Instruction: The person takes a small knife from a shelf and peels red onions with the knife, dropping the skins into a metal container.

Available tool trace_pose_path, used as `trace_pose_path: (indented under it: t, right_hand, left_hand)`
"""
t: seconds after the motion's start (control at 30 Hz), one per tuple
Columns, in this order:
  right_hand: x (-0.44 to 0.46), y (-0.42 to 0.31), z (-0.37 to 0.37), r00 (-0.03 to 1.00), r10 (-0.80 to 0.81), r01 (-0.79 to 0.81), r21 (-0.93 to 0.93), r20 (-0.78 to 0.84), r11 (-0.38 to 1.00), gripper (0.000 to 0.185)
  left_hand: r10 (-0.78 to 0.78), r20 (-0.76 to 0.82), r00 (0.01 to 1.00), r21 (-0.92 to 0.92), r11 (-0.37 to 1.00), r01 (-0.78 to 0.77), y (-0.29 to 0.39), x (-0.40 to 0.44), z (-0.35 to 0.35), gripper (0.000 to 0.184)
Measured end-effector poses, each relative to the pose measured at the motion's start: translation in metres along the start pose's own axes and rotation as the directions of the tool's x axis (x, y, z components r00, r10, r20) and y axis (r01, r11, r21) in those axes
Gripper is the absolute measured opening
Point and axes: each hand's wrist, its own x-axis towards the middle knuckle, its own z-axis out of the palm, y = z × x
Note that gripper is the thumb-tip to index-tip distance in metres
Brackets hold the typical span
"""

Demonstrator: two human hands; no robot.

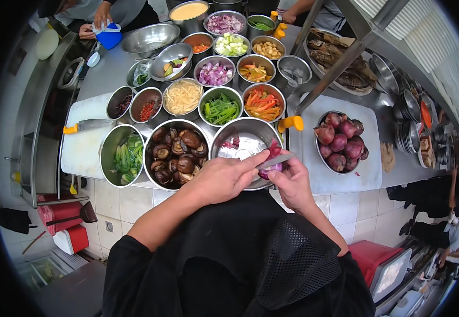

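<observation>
My left hand (220, 178) is closed on a small knife (278, 160), its handle mostly hidden in the fingers. The blade lies across a red onion (272, 170) that my right hand (293, 185) grips. Purple skin shows above the blade. Both hands are over the near rim of a steel pot (246, 138), which has a few red onion pieces (231, 142) in it. Right of the pot, a bowl of whole red onions (340, 141) stands on a white cutting board (319, 179).
Beside the pot stand containers of mushrooms (179, 153) and leafy greens (129, 158). Several vegetable containers lie beyond. A large knife (94, 124) rests on the left board (81, 153). A metal post (335, 68) rises at right. Co-workers' hands (102, 16) show at far left.
</observation>
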Motion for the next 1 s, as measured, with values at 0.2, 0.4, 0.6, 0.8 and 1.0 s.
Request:
trace_pose_path:
  t: [0.2,0.4,0.6,0.8,1.0]
  right_hand:
    - [0.0,0.002,0.0,1.0,-0.006,0.006,-0.015,0.016,1.0,0.049]
    - [0.0,-0.002,0.0,1.0,-0.017,0.017,0.001,-0.016,1.0,0.05]
    - [-0.002,-0.001,-0.001,1.0,-0.005,0.005,-0.008,-0.018,1.0,0.051]
    - [-0.005,-0.009,0.003,0.999,-0.04,0.04,-0.053,-0.011,0.998,0.052]
    - [-0.004,-0.006,0.004,0.996,-0.085,0.085,-0.019,-0.027,0.996,0.052]
  left_hand:
    - [-0.085,0.051,0.995,-0.299,0.949,0.097,-0.012,-0.002,0.001,0.046]
    - [-0.087,0.107,0.99,-0.129,0.987,0.101,-0.001,-0.008,-0.007,0.052]
    - [0.016,0.084,0.996,-0.028,1.0,-0.014,-0.003,-0.005,0.004,0.052]
    - [-0.111,0.128,0.986,-0.142,0.982,0.129,-0.003,-0.004,0.006,0.044]
    - [-0.009,0.001,1.0,-0.338,0.941,0.009,-0.011,-0.005,0.014,0.042]
